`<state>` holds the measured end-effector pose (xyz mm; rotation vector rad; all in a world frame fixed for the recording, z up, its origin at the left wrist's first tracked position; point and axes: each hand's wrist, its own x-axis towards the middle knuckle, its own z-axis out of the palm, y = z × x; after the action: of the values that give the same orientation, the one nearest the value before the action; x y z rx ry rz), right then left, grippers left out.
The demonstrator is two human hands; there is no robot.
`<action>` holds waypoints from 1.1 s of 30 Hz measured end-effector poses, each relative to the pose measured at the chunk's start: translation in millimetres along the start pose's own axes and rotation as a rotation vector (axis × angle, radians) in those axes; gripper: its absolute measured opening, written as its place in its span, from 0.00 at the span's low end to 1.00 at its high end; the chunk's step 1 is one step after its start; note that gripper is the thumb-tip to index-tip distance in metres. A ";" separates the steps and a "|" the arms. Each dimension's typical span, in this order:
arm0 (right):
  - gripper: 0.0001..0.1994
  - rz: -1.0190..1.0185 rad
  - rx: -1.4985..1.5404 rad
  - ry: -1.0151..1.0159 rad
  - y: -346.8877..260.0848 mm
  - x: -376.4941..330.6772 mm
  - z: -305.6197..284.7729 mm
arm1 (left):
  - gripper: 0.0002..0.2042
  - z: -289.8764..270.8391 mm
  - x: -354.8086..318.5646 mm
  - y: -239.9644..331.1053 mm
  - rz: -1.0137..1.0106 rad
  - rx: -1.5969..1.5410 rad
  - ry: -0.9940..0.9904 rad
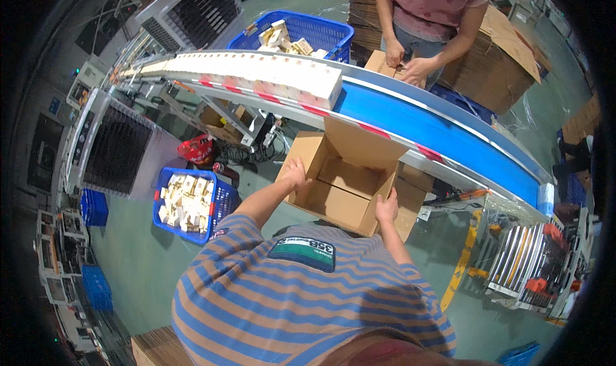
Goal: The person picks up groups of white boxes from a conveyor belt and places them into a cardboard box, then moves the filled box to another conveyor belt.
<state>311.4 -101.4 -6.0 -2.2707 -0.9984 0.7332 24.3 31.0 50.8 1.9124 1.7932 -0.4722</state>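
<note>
I hold an open, empty cardboard box (340, 189) in front of me, just below the conveyor. My left hand (294, 171) grips the box's left wall near its top edge. My right hand (387, 207) grips the right corner of the box. The box's far flap stands up against the belt's edge. A long row of small white cartons (256, 70) lies on the blue conveyor belt (423, 125) above the box.
Across the belt another person (427, 19) handles a small carton beside stacked brown cardboard (507, 58). A blue crate of small cartons (189, 202) sits on the floor at my left, another blue crate (301, 32) behind the belt. Grey cooling units (119, 148) stand left.
</note>
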 end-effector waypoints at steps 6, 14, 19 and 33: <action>0.31 -0.024 -0.024 0.013 -15.7 -1.3 17.4 | 0.48 24.2 23.6 -30.8 0.013 -0.054 0.053; 0.21 -0.178 -0.015 0.134 -33.6 25.2 -12.3 | 0.14 -147.6 71.4 -48.8 0.653 -0.336 1.054; 0.13 -0.732 0.161 0.338 -217.6 60.8 -83.6 | 0.24 -260.8 111.9 -45.8 0.367 -0.278 0.858; 0.30 -0.138 0.705 -0.152 -284.8 148.9 -61.7 | 0.29 -258.9 132.1 26.5 0.777 -1.100 0.046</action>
<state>302.1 161.6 188.4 -1.5428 -0.7843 1.0155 44.0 283.7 195.5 1.5456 0.8225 0.6953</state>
